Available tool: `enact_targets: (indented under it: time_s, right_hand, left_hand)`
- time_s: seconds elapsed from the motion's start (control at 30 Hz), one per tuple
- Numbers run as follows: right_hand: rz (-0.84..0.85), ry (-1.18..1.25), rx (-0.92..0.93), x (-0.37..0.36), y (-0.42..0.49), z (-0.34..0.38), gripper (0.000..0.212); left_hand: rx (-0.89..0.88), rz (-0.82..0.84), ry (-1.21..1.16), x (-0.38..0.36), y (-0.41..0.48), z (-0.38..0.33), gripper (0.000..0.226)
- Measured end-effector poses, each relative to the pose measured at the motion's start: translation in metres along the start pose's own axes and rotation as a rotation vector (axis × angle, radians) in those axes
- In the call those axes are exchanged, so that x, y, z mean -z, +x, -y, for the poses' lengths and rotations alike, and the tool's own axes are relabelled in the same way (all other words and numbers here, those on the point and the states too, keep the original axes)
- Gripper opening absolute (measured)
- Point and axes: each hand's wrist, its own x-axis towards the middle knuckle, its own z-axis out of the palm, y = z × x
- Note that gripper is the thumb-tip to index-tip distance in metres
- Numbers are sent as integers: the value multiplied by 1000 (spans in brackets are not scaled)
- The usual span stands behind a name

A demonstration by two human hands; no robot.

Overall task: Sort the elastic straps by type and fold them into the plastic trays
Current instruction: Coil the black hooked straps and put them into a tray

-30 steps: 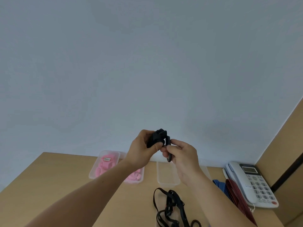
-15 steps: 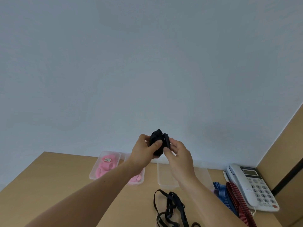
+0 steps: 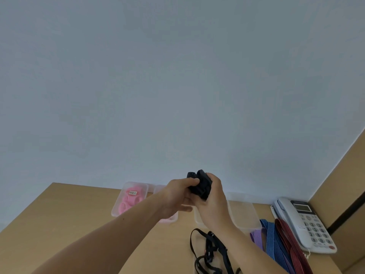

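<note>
A folded black elastic strap (image 3: pixel 199 184) is held up above the desk between both hands. My left hand (image 3: pixel 176 196) pinches its left side with the thumb on top. My right hand (image 3: pixel 214 198) wraps round its right side from below. Under the hands stand two clear plastic trays with pink straps (image 3: pixel 130 198) and, further right, two clear trays (image 3: pixel 245 212) whose contents I cannot make out. Loose black straps (image 3: pixel 211 252) lie tangled on the desk near the front edge of the view.
Purple (image 3: pixel 257 239), blue striped (image 3: pixel 271 240) and red striped straps (image 3: pixel 288 238) lie on the wooden desk (image 3: pixel 69 210) at the right. A white telephone (image 3: pixel 302 222) stands beside them against a wooden side panel (image 3: pixel 345 175). A pale wall rises behind the desk.
The hanging loop of the black strap has been gathered into the bundle. Both hands have closed tighter around it and sunk slightly towards the trays.
</note>
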Motion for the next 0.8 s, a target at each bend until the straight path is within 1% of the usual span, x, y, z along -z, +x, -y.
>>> enact_targets:
  time_s: [0.07,0.1,0.17,0.2,0.23,0.27,0.3,0.33,0.37,0.43,0.5,0.57,0.6,0.67,0.7,0.77,0.8]
  right_hand:
    - [-29,86,-23,-3,-3,2,60]
    - [-47,105,-31,-6,-4,3,60]
    - [-81,90,11,-12,-5,5,58]
    - [-82,73,50,-15,-5,5,61]
    - [-72,52,82,-17,-6,7,65]
    - [-60,29,106,-18,-6,10,68]
    - [-55,16,124,-19,-6,12,67]
    - [-54,12,140,-18,-5,13,65]
    - [-63,8,154,-17,-6,13,62]
    - [-73,3,185,-18,-9,14,56]
    - [-50,8,206,-18,-12,12,51]
    - [-10,3,198,-19,-12,9,40]
    - [-5,-32,187,-20,-12,8,38]
    - [-74,-166,191,-22,-11,8,41]
    - [-122,-229,205,-24,-10,9,37]
    - [-185,-250,210,-29,-8,15,21]
    - [-194,-222,192,-31,-7,17,21]
  left_hand:
    - [-33,-15,6,5,0,-1,24]
    - [-58,-28,18,7,1,-1,18]
    - [-92,-50,48,10,-1,-1,20]
    - [-96,-50,51,12,-2,-1,19]
    - [-99,-52,38,14,-4,-2,25]
    - [-104,-51,24,16,-5,-2,39]
    - [-112,-36,20,20,-6,-2,50]
    - [-129,-11,29,21,-6,-2,54]
    - [-144,21,46,24,-7,-2,53]
    - [-164,87,91,31,-11,-3,42]
    - [-189,91,129,38,-12,-3,37]
    - [-204,39,188,45,-12,-4,35]
    - [-215,-2,237,48,-12,-4,36]
    - [-281,-130,399,55,-10,-3,47]
    - [-316,-206,480,58,-8,-1,53]
    - [-351,-309,541,60,-6,0,56]
    - [-359,-332,546,60,-6,0,52]
